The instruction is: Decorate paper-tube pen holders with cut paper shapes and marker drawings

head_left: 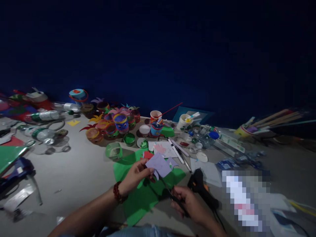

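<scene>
My left hand [136,175], with a dark red bead bracelet at the wrist, pinches a piece of light purple paper [160,164] between thumb and fingers. A narrow curved strip hangs from the paper's lower edge. Scissors [181,206] with dark handles are gripped in my right hand [189,201]. Their blades point up and left to the lower edge of the purple paper; how far they are parted is unclear. Beneath both hands lies a large sheet of green paper [133,204]. A smaller purple scrap [172,162] shows just behind the held piece.
A black glue gun [201,186] lies right of my right hand. Behind are a green-tinted clear cup [114,151], paint pots [129,139], decorated cups [120,123] and markers [176,151]. Plastic bottles [40,133] lie left; a cup with sticks [245,130] stands right.
</scene>
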Available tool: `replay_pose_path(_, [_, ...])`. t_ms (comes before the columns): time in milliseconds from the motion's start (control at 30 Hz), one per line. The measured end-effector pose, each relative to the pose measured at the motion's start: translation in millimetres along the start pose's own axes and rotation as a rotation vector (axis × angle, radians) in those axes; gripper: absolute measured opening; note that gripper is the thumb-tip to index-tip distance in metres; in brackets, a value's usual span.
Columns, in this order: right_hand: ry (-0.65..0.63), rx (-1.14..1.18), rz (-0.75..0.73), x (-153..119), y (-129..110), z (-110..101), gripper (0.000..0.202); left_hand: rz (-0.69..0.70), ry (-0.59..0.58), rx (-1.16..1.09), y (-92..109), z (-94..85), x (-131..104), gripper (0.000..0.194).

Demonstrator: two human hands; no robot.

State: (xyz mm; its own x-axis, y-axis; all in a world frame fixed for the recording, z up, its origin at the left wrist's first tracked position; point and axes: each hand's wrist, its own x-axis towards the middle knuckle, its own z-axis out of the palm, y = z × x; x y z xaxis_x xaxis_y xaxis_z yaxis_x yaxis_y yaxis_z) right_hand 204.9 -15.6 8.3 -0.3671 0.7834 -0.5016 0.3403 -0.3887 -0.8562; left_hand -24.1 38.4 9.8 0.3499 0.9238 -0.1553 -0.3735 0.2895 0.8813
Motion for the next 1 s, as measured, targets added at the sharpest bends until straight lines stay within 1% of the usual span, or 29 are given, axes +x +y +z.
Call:
replay_pose_path(200, [0.039,-0.046,0.025,-0.8,-2.8,-1.5,0.023,-0.007,0.006,0.029,3.4,1.5,-0.3,0.031])
replay_pose_path(400, [0.008,-0.029,0.011,-3.6,-5.6,-2.6,0.024,-0.003,0.014,0.005,1.7,0.9,-0.1,0.031])
replay_pose_path(567, [0.043,0.007,0.016,-1.4,1.7,0.2,0.027,0.002,-0.005,-0.032,-3.8,-2.1,1.3,0.028])
replay_pose_path(733, [0.035,0.051,0.035,2.0,10.7,0.9,0.026,0.003,-0.003,-0.042,-4.7,-3.2,0.7,0.028])
replay_pose_path(833, [0.036,0.049,0.031,2.1,11.1,-0.3,0.027,0.004,-0.002,-0.024,-2.7,-2.4,-0.2,0.028])
replay_pose_path(1000, [0.017,0.023,0.039,0.2,6.1,-2.0,0.023,0.005,-0.002,-0.008,-0.3,-0.6,0.0,0.03])
